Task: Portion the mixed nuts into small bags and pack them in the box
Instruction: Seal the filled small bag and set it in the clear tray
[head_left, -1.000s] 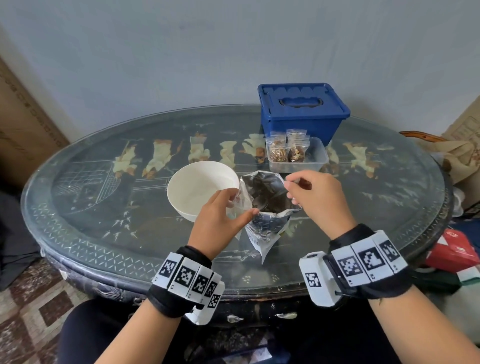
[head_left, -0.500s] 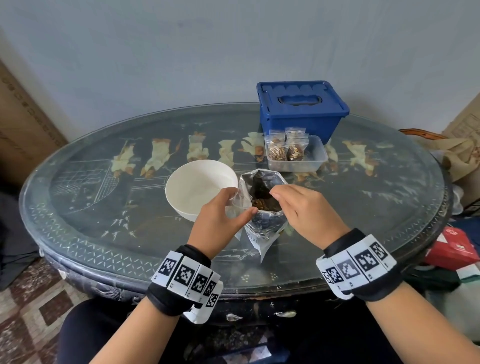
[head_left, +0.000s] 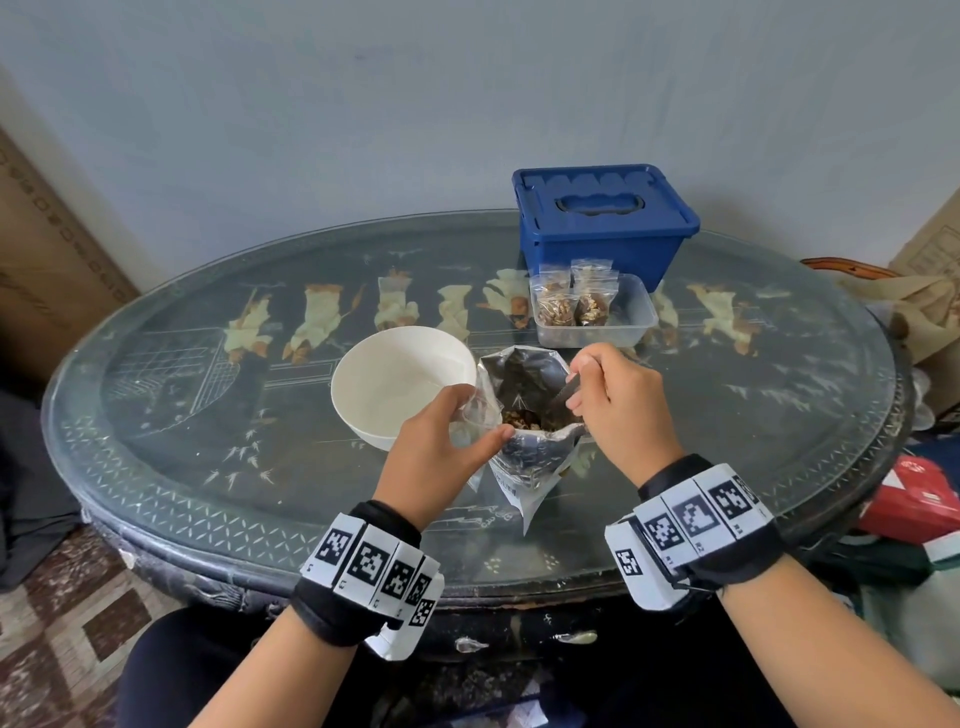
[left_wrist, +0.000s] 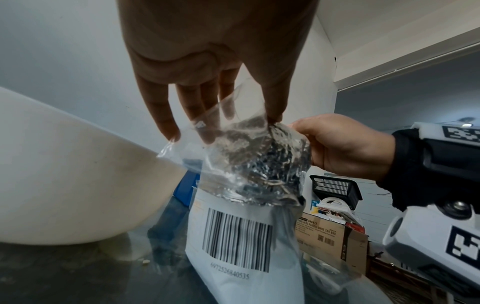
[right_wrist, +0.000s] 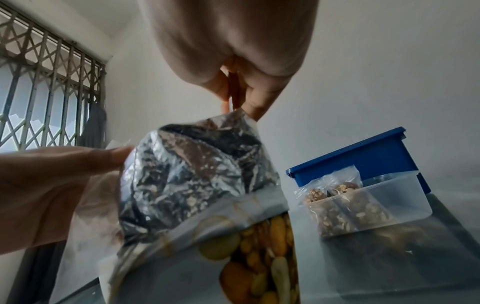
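Both forearms reach up from the bottom of the head view, each wrist wrapped in a black band carrying white marker tiles. The left hand (head_left: 439, 447) sits left of centre, thumb and fingers curled in a pinch. The right hand (head_left: 618, 405), right of centre, has its fingers curled in a pinch.

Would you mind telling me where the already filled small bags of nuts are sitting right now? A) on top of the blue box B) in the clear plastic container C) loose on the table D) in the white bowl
B: the filled small bags stand upright inside the clear plastic container, in front of the closed blue box.
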